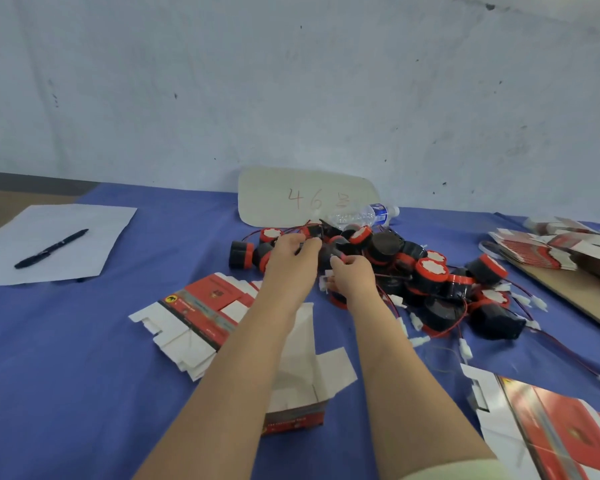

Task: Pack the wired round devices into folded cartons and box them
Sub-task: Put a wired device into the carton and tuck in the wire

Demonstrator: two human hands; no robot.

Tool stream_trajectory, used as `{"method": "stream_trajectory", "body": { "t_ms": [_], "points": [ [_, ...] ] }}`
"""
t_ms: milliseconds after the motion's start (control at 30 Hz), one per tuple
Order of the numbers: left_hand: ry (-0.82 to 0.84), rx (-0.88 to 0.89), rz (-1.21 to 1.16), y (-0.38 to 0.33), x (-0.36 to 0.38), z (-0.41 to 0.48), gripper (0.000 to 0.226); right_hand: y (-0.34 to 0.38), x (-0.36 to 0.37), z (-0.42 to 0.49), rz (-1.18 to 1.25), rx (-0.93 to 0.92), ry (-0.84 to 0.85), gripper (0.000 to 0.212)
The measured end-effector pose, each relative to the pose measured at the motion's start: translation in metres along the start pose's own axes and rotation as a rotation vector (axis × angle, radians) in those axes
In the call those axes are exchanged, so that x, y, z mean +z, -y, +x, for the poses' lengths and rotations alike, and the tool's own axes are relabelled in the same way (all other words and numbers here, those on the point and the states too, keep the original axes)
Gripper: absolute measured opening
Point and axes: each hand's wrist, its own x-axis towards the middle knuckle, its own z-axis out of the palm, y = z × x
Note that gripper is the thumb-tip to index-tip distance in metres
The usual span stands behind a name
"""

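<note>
Lying at left, a pen (51, 249) rests on paper (97, 233); flat cartons (201, 317) lie beside the left hand (293, 259), which grips a black round device (326, 253) in the heap (430, 275) on blue cloth (66, 341); the right hand (353, 276) pinches its red rim.

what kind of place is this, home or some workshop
Likely a small packing workstation: a pile of wired round devices lies on a blue-covered table, stacks of flat printed cartons sit at the right, and a card marked 46 stands at the wall.
</note>
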Motion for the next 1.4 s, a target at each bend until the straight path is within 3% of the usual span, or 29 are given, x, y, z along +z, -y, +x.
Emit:
{"method": "stream_trajectory", "body": {
  "t_ms": [33,100,200,367,433,500,600,667,733,867,967,1067,1133,1200,1267,1400],
  "points": [
    [0.006,-0.025,-0.007,0.001,-0.001,0.002,0.012,0.000,-0.002,-0.001,-0.053,-0.017,-0.006,0.016],
    [-0.001,-0.041,-0.013,0.001,-0.003,0.004,0.021,0.002,-0.007,-0.006,-0.044,-0.069,-0.031,0.025],
    [-0.032,-0.027,-0.010,-0.004,-0.006,0.001,0.023,0.016,-0.023,-0.023,0.171,-0.170,-0.119,0.019],
    [-0.119,0.181,0.176,-0.014,-0.016,-0.028,0.030,0.054,-0.049,-0.073,0.592,-0.389,-0.140,0.018],
    [-0.046,0.247,0.157,-0.013,-0.022,-0.049,0.024,0.068,-0.059,-0.095,0.814,-0.416,-0.094,0.024],
    [0.154,0.203,0.095,-0.010,-0.029,-0.072,0.015,0.074,-0.065,-0.117,0.969,-0.409,-0.041,0.024],
    [0.424,0.085,-0.174,-0.001,-0.041,-0.101,0.038,0.067,-0.064,-0.146,1.084,-0.398,-0.038,0.022],
    [0.401,0.155,-0.143,0.010,-0.047,-0.112,0.035,0.054,-0.059,-0.158,1.112,-0.349,-0.052,0.022],
    [0.226,0.259,0.075,0.018,-0.053,-0.117,0.034,0.039,-0.050,-0.164,0.978,-0.300,-0.088,0.021],
    [-0.154,0.400,0.633,0.048,-0.063,-0.114,0.049,0.000,-0.023,-0.173,0.116,-0.490,-0.075,0.016],
    [-0.225,0.322,0.966,0.072,-0.065,-0.114,0.053,-0.029,-0.006,-0.178,-0.322,-0.516,-0.002,0.025],
    [-0.152,0.341,0.926,0.086,-0.073,-0.107,0.078,-0.044,0.001,-0.181,-0.451,-0.516,-0.017,0.032],
    [-0.039,0.319,0.755,0.086,-0.084,-0.103,0.108,-0.046,0.000,-0.178,-0.454,-0.517,-0.037,0.043],
    [0.049,0.218,0.595,0.085,-0.094,-0.103,0.130,-0.047,-0.001,-0.178,-0.494,-0.540,-0.032,0.038],
    [0.119,0.130,0.528,0.087,-0.098,-0.104,0.134,-0.046,-0.001,-0.178,-0.566,-0.569,-0.032,0.027],
    [0.134,0.112,0.505,0.092,-0.097,-0.104,0.116,-0.045,0.000,-0.176,-0.635,-0.575,-0.037,0.026]
  ]
}}
